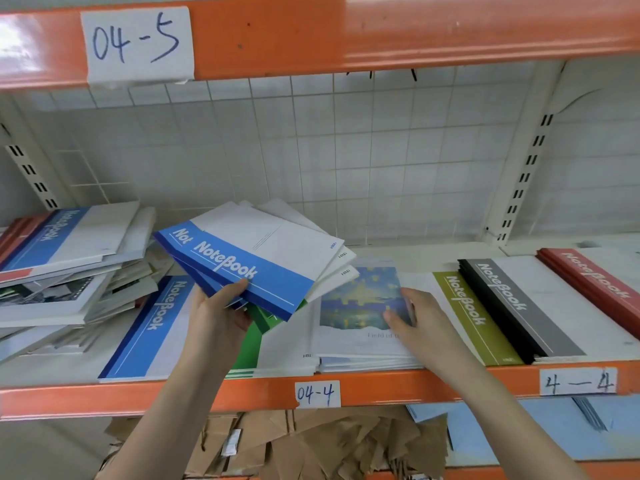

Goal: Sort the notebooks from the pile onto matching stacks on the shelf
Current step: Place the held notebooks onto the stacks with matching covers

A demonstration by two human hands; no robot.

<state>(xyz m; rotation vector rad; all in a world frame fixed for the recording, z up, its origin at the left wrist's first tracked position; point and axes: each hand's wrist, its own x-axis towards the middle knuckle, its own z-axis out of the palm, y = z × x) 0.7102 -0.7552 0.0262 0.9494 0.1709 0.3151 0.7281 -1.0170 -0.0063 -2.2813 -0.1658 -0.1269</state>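
The left hand (pixel 221 306) holds a fanned bundle of blue notebooks (pixel 256 258) raised off the shelf (pixel 242 393), thumb on the top cover, so the grip sits at the bundle's lower corner. Just right of that grip, the right hand (pixel 415 320) rests on the painted-cover stack (pixel 360 306). Under the grip lie a green stack (pixel 256 337) and a flat blue notebook (pixel 152 327). Left of it sits the mixed pile (pixel 69 268); far right lie olive (pixel 474 317), black (pixel 512 303) and red (pixel 595 282) stacks.

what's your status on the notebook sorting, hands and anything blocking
Left hand grips fanned blue notebooks above shelf. Right hand rests open on painting-cover stack. Blue stack lower left, nothing blocking it.
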